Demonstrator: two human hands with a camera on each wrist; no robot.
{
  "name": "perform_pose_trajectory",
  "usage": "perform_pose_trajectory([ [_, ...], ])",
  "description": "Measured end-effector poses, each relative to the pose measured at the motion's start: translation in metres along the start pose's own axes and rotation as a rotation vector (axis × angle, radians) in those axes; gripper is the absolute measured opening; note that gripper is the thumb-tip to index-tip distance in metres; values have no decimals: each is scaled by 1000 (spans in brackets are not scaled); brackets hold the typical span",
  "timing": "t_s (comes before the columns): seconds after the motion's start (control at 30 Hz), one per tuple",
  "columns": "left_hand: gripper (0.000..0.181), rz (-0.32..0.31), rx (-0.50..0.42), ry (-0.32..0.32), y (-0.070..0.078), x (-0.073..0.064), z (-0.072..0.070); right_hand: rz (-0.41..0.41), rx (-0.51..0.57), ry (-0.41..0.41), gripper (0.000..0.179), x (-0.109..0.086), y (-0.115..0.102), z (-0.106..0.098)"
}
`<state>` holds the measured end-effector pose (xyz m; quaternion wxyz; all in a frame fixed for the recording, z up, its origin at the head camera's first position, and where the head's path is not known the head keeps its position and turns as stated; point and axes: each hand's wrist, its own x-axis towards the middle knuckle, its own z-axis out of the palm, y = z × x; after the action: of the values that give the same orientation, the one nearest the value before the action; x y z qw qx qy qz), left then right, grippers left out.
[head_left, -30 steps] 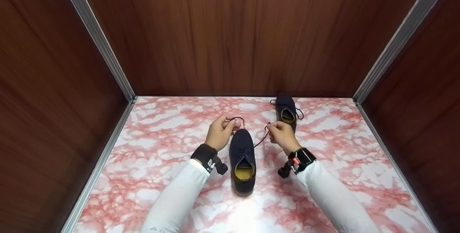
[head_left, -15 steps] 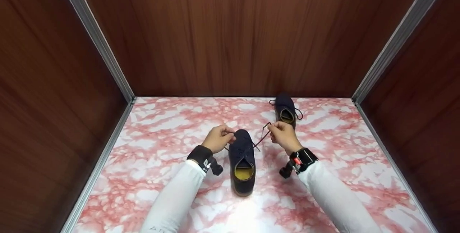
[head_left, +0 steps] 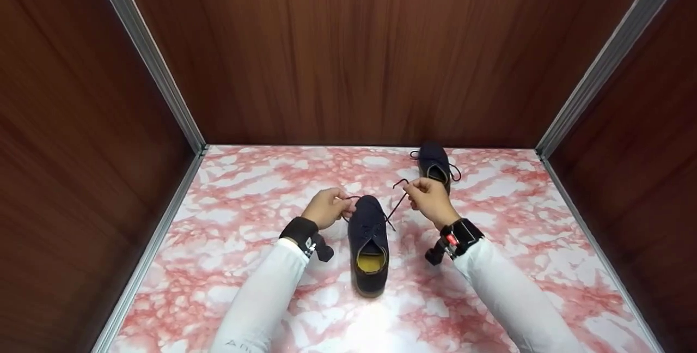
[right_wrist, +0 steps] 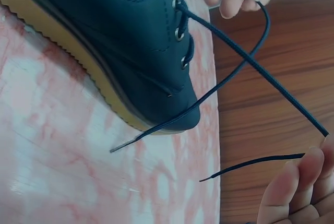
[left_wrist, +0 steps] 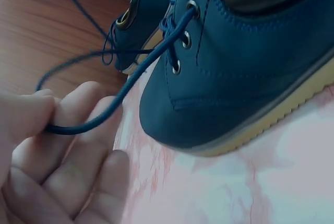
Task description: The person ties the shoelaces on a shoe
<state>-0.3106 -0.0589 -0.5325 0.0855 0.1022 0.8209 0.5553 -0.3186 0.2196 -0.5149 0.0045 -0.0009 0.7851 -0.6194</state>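
A dark blue lace-up shoe (head_left: 359,222) with a yellow insole stands between my hands, toe pointing away. Beside its toe, my left hand (head_left: 325,208) pinches one shoelace (left_wrist: 128,80) between thumb and index finger. That lace runs up from the top eyelet, and its free end (right_wrist: 151,130) crosses over the toe to the right side. Right of the shoe, my right hand (head_left: 433,200) pinches the other lace (right_wrist: 289,96), drawn taut from its eyelet. A short tip of it sticks out past the right fingers (right_wrist: 282,187).
A matching shoe (head_left: 434,157), its laces tied in a bow, stands by the back wall, partly hidden behind my right hand. Red-and-white marbled surface (head_left: 245,217) lies underneath. Brown wood-look panels (head_left: 348,59) with metal corner strips rise at the back and sides.
My left hand has moved from beyond the toe back and left, and the loop there has become a lace lying across the toe. My right hand has shifted only slightly.
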Motion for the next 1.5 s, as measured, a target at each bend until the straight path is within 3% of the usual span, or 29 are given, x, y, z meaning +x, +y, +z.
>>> perform_pose_trajectory([
  [0.13, 18, 34, 21, 15, 5, 2, 7, -38, -26, -18, 18, 1, -6, 4],
  [0.4, 32, 19, 50, -72, 10, 6, 19, -108, -102, -82, 19, 0, -24, 9],
  [0.53, 18, 25, 44, -72, 14, 7, 25, -140, -126, -93, 19, 4, -24, 12],
  [0.77, 15, 89, 104, 32, 13, 8, 31, -162, -134, -118, 18, 6, -28, 14],
  [1.07, 17, 92, 50, -45, 7, 11, 38, -171, -160, -131, 24, 11, -28, 16],
  [1.3, 9, 91, 114, -13, 7, 11, 41, -172, -184, -125, 19, 12, -32, 20],
  [1.5, 14, 118, 147, -39, 4, 10, 42, -174, -197, -124, 22, 13, -34, 22],
])
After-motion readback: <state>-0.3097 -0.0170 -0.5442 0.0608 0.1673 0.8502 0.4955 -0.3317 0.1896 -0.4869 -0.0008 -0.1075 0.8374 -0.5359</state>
